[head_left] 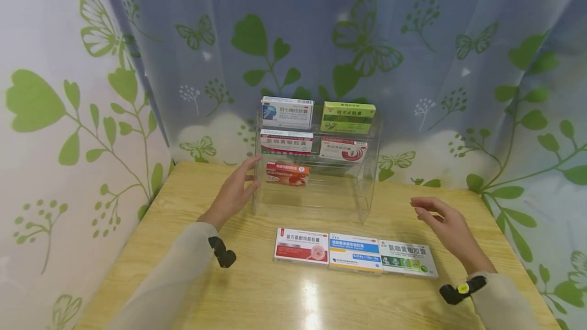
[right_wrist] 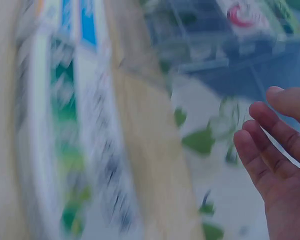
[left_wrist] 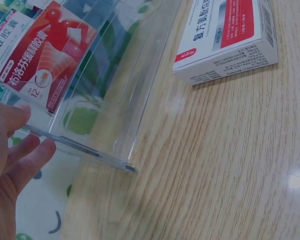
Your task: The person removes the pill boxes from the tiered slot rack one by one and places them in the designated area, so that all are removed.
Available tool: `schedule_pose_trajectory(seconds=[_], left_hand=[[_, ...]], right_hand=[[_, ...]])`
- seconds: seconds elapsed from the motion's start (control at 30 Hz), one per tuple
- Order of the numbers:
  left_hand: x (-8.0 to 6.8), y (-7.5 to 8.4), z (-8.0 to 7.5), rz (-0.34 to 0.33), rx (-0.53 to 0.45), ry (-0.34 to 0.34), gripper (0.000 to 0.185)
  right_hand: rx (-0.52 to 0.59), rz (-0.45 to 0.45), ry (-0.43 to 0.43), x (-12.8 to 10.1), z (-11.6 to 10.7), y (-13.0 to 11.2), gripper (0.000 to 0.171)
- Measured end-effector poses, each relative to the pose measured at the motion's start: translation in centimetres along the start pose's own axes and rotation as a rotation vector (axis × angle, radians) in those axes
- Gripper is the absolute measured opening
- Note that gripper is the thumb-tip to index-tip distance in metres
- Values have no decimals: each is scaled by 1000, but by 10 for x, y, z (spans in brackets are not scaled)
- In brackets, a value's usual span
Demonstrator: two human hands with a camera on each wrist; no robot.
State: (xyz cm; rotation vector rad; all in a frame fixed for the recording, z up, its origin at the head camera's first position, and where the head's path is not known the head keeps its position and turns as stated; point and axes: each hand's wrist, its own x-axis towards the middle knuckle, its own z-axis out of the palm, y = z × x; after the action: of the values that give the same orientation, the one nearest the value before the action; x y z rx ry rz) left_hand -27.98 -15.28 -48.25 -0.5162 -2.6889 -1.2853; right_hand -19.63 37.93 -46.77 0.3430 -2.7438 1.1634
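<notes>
Three medicine boxes lie side by side on the wooden table (head_left: 192,289) just in front of the clear acrylic rack (head_left: 362,187): a red box (head_left: 301,245), a blue-striped box (head_left: 355,252) and a green box (head_left: 407,257). The right hand (head_left: 447,228) hovers open and empty, right of the rack, above bare tabletop. The left hand (head_left: 235,190) rests straight fingers against the rack's left wall, gripping nothing. Five boxes fill the rack's shelves, the orange-red one (head_left: 287,173) lowest; a leaf-print curtain (head_left: 458,65) hangs close behind.
</notes>
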Motion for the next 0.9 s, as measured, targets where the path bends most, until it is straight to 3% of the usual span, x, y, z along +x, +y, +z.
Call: schedule_pose_trajectory(seconds=[0.4, 0.6, 0.9], left_hand=[[0, -1, 3, 10, -6, 19, 74], [1, -2, 5, 24, -13, 16, 73], [0, -3, 5, 21, -15, 17, 73]], right_hand=[[97, -39, -96, 73, 50, -74, 40], [145, -96, -129, 94, 80, -104, 40], [177, -98, -122, 118, 121, -134, 46]])
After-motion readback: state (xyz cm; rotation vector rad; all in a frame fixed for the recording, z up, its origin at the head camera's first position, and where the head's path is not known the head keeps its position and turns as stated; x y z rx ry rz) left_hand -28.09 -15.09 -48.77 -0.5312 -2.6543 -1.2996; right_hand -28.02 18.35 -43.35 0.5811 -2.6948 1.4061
